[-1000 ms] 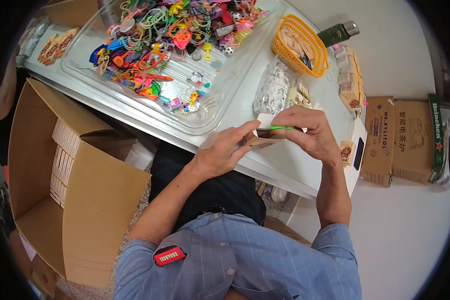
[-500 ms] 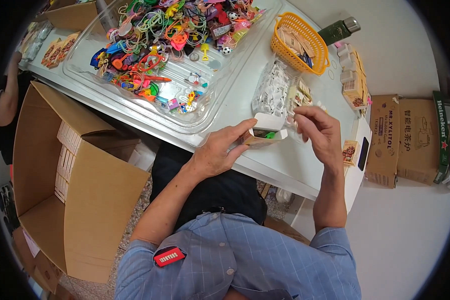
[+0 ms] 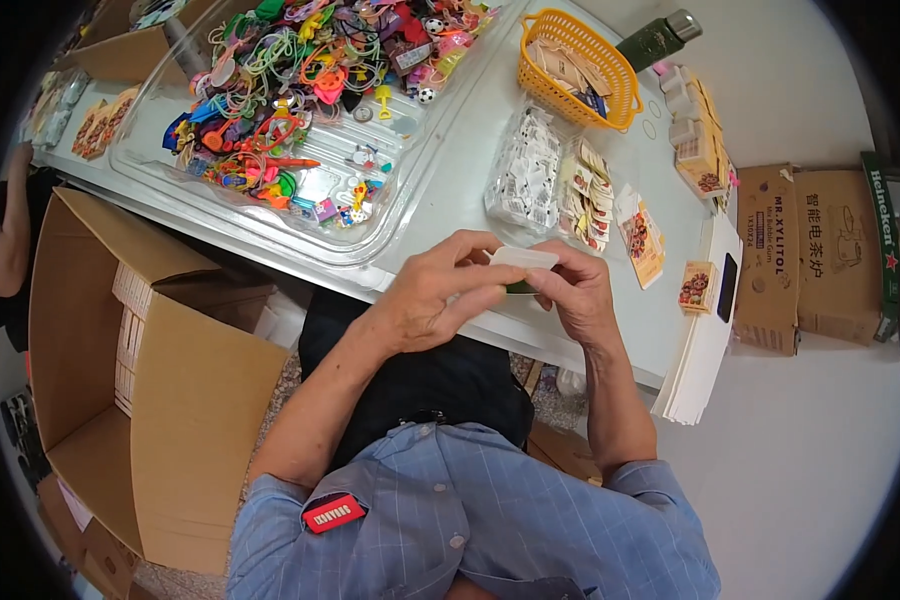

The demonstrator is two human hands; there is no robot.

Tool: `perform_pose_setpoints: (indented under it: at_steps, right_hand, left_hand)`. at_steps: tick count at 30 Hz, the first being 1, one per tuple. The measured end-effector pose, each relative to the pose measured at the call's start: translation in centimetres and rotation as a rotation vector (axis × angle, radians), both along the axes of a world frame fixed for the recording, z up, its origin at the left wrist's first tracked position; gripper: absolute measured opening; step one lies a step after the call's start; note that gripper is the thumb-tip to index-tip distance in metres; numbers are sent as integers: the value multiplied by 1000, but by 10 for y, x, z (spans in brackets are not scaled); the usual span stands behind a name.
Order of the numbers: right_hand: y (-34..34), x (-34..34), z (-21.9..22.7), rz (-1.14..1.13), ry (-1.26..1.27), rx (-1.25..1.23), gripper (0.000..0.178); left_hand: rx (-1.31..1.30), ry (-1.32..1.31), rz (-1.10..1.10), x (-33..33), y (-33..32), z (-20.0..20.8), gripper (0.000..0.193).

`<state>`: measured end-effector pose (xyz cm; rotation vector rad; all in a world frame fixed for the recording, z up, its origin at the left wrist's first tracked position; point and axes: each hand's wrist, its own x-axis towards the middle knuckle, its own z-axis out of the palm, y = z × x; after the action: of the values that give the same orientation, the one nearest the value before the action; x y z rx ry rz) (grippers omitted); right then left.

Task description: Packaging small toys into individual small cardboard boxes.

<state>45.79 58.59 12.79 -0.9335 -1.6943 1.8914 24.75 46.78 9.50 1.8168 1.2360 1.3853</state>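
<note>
The person's left hand (image 3: 425, 300) and right hand (image 3: 577, 290) meet at a small box (image 3: 526, 258), held just in front of the near edge of the table (image 3: 450, 205). Half a second ago the right hand hung apart from it, holding nothing visible; now its thumb and fingers are closed on the box's right side. The left fingers, which gripped the left end then, now reach across the near side, nearly closed, with the box between them and the other hand. The white flap stands up, and a sliver of green (image 3: 520, 287) shows below it (the fingers hide most of the rest). An orange printed card (image 3: 643, 243), earlier behind the right hand, now shows beside the flat packets (image 3: 587, 195).
</note>
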Motion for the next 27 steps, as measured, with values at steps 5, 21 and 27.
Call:
perform_pose_setpoints:
  at_steps: [5,21,27]
  right_hand:
    - [-3,1,-16,-57,177,166,18]
    - [-7,4,-12,29,133,499,25]
    - [-12,2,-9,23,142,517,23]
  left_hand:
    - [-164,-1143,-4,40,8,-20,27]
    - [4,-168,106,-2,11,2,29]
    - [-410,-334,81,-3,2,26,25]
